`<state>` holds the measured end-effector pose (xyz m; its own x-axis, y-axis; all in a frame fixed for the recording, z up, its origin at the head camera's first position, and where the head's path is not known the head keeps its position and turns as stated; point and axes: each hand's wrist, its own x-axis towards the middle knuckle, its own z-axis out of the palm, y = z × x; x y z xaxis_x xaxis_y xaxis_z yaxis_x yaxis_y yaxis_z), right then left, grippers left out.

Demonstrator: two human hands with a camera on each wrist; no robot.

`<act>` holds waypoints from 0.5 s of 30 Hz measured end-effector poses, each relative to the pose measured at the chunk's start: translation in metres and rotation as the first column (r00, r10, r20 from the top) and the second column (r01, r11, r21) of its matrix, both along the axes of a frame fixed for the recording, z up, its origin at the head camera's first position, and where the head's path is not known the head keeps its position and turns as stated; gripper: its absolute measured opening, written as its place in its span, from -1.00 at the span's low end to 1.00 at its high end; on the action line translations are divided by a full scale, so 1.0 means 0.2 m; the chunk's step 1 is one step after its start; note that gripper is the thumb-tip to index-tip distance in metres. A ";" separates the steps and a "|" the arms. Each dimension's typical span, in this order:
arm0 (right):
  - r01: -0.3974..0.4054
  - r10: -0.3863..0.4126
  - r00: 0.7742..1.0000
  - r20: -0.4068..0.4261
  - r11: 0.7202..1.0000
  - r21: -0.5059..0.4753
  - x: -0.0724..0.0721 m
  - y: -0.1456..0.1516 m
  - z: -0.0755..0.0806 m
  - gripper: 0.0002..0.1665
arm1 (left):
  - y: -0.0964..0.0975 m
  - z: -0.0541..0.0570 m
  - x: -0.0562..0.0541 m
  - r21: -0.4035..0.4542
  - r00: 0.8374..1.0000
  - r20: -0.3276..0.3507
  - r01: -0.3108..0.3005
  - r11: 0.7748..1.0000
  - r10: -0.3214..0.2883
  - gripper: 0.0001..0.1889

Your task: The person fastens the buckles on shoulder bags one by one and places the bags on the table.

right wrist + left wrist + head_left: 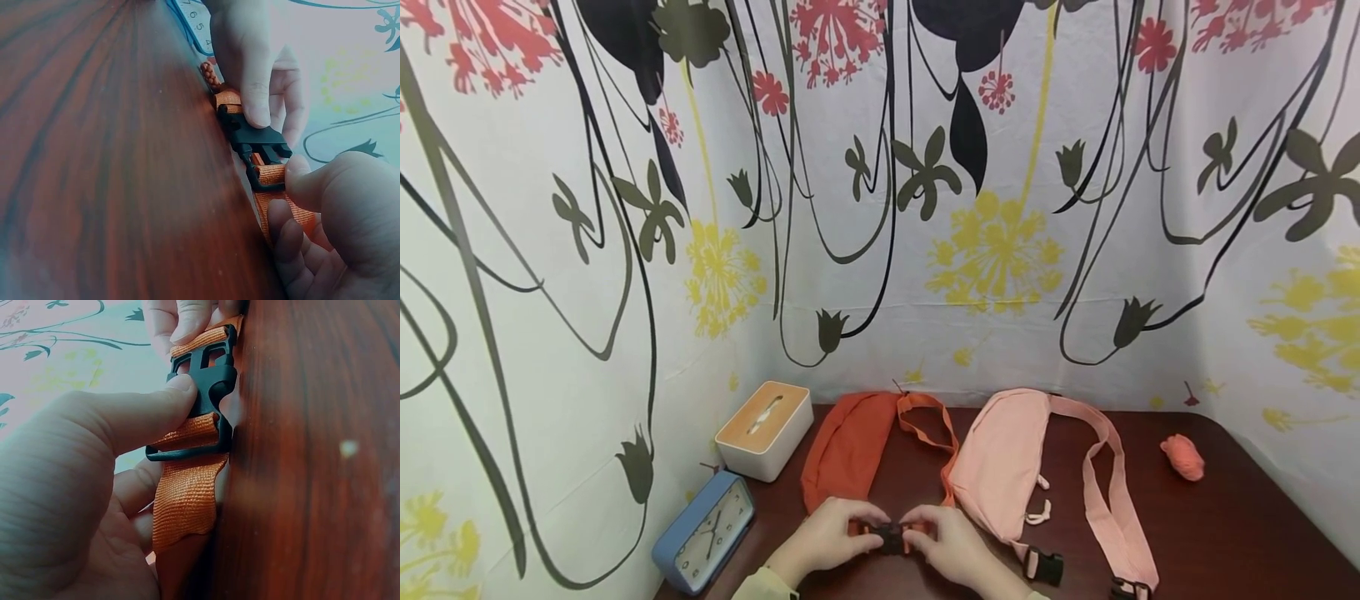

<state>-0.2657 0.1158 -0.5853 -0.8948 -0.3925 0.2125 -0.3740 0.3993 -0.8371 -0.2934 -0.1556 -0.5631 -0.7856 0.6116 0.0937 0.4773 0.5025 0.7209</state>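
Observation:
In the head view my left hand (835, 533) and right hand (953, 546) meet low in the middle, at a black side-release buckle (891, 539) on orange webbing. My left thumb and fingers pinch the socket half (212, 384), and orange strap (187, 503) runs back from it. The right hand pinches the pronged half (270, 184) by its strap end. Its prongs sit partly in the socket, with gaps showing between them. Just behind the hands lies the orange waist bag (853, 442), its strap loop at its right.
A pink waist bag (1003, 462) with its own unjoined black buckle (1045, 567) lies to the right. At the left stand a blue clock (707, 533) and a tissue box (767, 433). A coral yarn bundle (1182, 457) lies at far right. Patterned cloth (887, 333) walls the table (1225, 517).

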 end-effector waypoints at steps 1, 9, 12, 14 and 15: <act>-0.002 0.002 1.000 0.001 1.000 0.003 0.00 0.00 0.00 -0.92 | 0.00 0.00 0.00 0.003 1.000 -0.001 0.000 1.000 0.000 -0.79; -0.012 0.012 1.000 -0.003 1.000 -0.004 0.00 -0.01 0.00 -0.91 | 0.00 0.01 0.01 0.026 1.000 0.016 0.002 1.000 -0.003 -0.79; -0.006 0.006 1.000 -0.018 1.000 0.010 0.00 -0.03 0.00 -0.92 | 0.01 0.00 0.01 0.033 1.000 0.016 0.003 0.999 -0.003 -0.79; 0.001 -0.001 1.000 -0.027 1.000 0.019 0.00 -0.03 0.00 -0.92 | 0.01 0.00 0.01 0.037 1.000 0.017 0.000 0.999 0.000 -0.79; 0.003 -0.003 1.000 -0.028 1.000 0.021 0.00 -0.04 0.00 -0.92 | 0.01 0.00 0.01 0.038 1.000 0.012 -0.001 0.999 0.000 -0.79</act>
